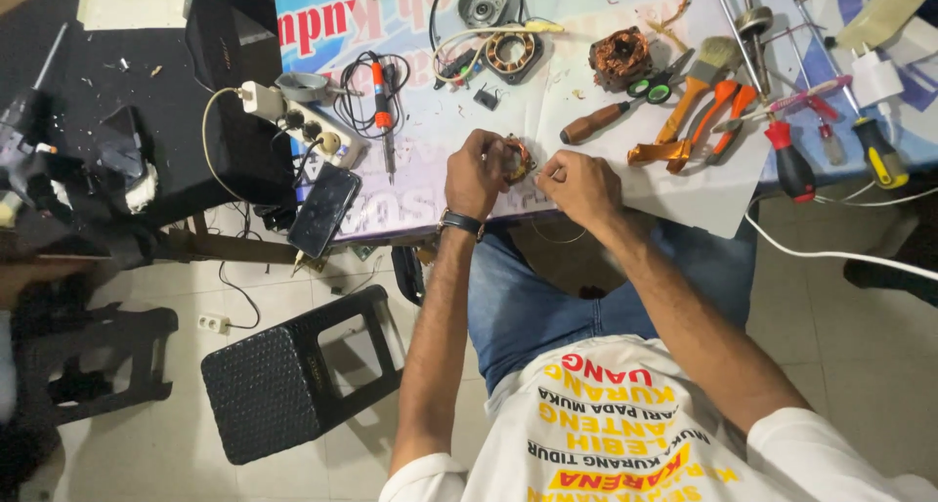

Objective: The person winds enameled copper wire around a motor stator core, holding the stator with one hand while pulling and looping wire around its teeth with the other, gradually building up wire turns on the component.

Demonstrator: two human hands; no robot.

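My left hand point(476, 173) grips a small motor stator point(518, 159) wound with copper wire, held just above the near edge of the white work table point(586, 185). My right hand point(578, 186) is right beside it, fingers pinched on a thin copper wire point(557, 236) that loops down below the table edge. A dark watch sits on my left wrist. Both forearms reach up from my lap, over blue jeans.
On the table lie a copper-wound coil point(619, 59), a second stator point(511, 55), scissors point(657, 84), a paintbrush point(696, 82), orange pliers point(711, 121), screwdrivers point(789, 160), a soldering iron point(382, 111), a power strip point(313, 126) and a phone point(323, 209). A black stool point(283, 375) stands on the floor at left.
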